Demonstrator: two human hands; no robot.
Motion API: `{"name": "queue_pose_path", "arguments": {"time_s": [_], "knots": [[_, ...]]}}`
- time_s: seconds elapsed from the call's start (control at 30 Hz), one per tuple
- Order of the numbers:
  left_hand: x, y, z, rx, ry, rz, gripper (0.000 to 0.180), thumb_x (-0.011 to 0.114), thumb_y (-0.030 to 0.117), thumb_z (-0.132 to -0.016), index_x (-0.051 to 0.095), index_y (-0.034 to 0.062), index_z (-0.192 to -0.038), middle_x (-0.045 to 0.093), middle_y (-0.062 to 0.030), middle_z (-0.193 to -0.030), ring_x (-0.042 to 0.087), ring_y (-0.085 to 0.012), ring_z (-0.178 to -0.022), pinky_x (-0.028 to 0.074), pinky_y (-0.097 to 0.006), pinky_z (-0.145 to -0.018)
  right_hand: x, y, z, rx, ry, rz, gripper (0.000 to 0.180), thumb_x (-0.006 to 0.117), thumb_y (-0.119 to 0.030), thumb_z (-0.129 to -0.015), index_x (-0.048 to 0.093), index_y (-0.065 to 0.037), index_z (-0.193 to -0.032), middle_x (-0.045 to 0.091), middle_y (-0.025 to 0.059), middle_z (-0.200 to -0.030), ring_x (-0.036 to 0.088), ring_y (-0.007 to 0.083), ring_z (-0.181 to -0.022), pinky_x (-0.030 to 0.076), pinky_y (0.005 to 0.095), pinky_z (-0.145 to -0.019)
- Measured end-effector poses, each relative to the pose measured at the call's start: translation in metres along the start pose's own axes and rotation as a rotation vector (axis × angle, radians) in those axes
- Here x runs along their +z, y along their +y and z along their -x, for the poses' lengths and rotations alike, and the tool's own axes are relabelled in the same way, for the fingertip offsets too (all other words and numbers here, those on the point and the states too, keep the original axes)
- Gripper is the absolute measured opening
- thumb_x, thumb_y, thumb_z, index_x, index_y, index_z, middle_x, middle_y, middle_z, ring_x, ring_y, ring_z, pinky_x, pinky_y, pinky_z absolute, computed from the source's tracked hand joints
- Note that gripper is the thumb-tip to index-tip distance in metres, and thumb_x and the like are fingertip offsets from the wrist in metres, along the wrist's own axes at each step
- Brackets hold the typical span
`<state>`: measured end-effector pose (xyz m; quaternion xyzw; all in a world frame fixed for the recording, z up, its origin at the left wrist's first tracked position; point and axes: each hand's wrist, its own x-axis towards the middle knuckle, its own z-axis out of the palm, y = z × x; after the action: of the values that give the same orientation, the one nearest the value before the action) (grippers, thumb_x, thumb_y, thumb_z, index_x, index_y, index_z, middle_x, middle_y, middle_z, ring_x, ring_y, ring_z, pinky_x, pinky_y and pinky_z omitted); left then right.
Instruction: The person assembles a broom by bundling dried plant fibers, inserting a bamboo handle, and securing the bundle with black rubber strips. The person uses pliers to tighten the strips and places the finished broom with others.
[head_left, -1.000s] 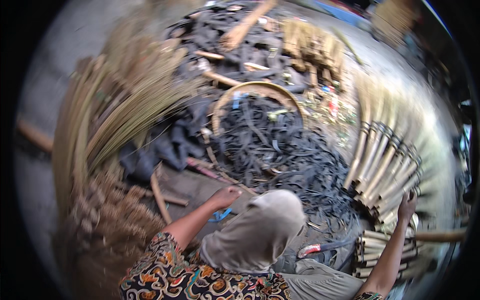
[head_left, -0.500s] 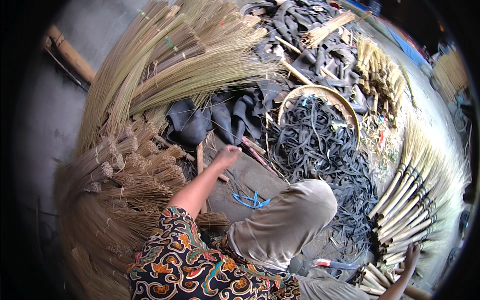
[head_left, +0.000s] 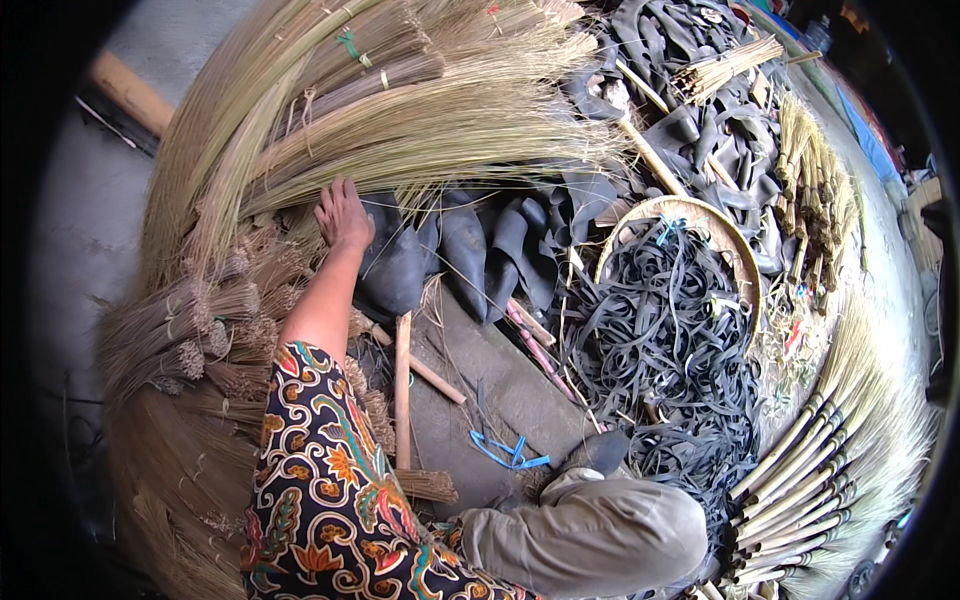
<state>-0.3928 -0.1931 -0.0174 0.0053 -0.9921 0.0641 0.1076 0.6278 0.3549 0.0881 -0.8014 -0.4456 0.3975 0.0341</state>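
Observation:
My left hand (head_left: 345, 215) reaches forward to the lower edge of a large pile of long dry broom grass (head_left: 440, 115). Its fingers are stretched and slightly apart, at the stalks, with nothing visibly gripped. Close beside the hand, on its right, hang black rubber pieces (head_left: 395, 275). Tied bundles of thinner brown stalks (head_left: 205, 315) are heaped to the left of my forearm. My right hand is out of the picture.
Wooden sticks (head_left: 402, 385) and a blue strap (head_left: 512, 455) lie on the floor. A round woven tray (head_left: 748, 255) holds black rubber strips (head_left: 670, 300), which spill toward my knee (head_left: 620, 530). Finished brooms (head_left: 800, 470) fan out at the right, and scrap rubber (head_left: 715, 130) lies beyond the tray.
My left hand has moved forward and left from above the floor to the grass pile, and its fingers have opened. My right hand, earlier at the brooms' handles, has left the view.

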Motion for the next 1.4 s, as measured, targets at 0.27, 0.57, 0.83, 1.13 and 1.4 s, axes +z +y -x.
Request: {"name": "queue_pose_path", "arguments": {"time_s": [0.27,0.57,0.83,1.13,1.4], "knots": [[0.014,0.027,-0.059,0.043,-0.236,-0.072,0.068,0.068,0.005,-0.09,0.049,0.0189,-0.154,0.04,-0.0103,-0.165,0.039,-0.0318,-0.15,0.036,-0.052,-0.119,0.01,-0.023,0.002,0.048,0.008,0.03,0.046,0.062,-0.037,-0.104,0.056,-0.017,-0.144,0.065,0.0065,-0.112,0.059,0.0222,-0.082,0.053,0.0442,-0.064],[-0.017,-0.039,-0.018,0.269,-0.275,0.336,0.051,0.086,0.016,-0.072,0.07,0.01,-0.12,0.062,-0.0154,-0.135,0.057,-0.0352,-0.131,0.05,-0.045,-0.109,0.016,-0.028,0.002,0.041,-0.019,0.035,0.044,0.062,-0.036,-0.105,0.054,-0.021,-0.145,0.062,0.0041,-0.108,0.059,0.022,-0.084,0.054,0.0469,-0.067],[-0.054,-0.07,-0.009,0.428,-0.208,-0.006,0.051,0.075,0.011,-0.085,0.063,0.0155,-0.134,0.069,-0.0172,-0.128,0.064,-0.0388,-0.125,0.05,-0.051,-0.11,-0.011,-0.028,-0.032,-0.029,-0.081,0.036,0.043,0.061,-0.036,-0.106,0.053,-0.024,-0.146,0.06,0.002,-0.105,0.058,0.0218,-0.086,0.054,0.0492,-0.069],[-0.295,-0.063,-0.075,0.152,0.503,0.171,0.041,0.05,0.043,-0.109,0.064,0.0125,-0.132,0.076,-0.0278,-0.103,0.073,-0.0497,-0.101,0.052,-0.057,-0.097,-0.041,-0.09,-0.024,-0.398,-0.034,0.367,0.046,0.06,-0.029,-0.108,0.051,-0.007,-0.147,0.066,0.0147,-0.131,0.064,0.0265,-0.103,0.055,0.0415,-0.084],[-0.539,0.007,-0.015,0.603,0.702,1.307,0.029,0.072,0.035,-0.098,0.061,0.0077,-0.102,0.055,-0.001,-0.07,0.059,-0.0153,-0.058,0.056,-0.034,-0.057,0.115,-0.228,0.13,-1.255,0.002,0.352,0.057,0.064,-0.029,-0.107,0.049,0.0,-0.154,0.059,0.021,-0.15,0.057,0.0335,-0.136,0.044,0.0449,-0.115]]}}
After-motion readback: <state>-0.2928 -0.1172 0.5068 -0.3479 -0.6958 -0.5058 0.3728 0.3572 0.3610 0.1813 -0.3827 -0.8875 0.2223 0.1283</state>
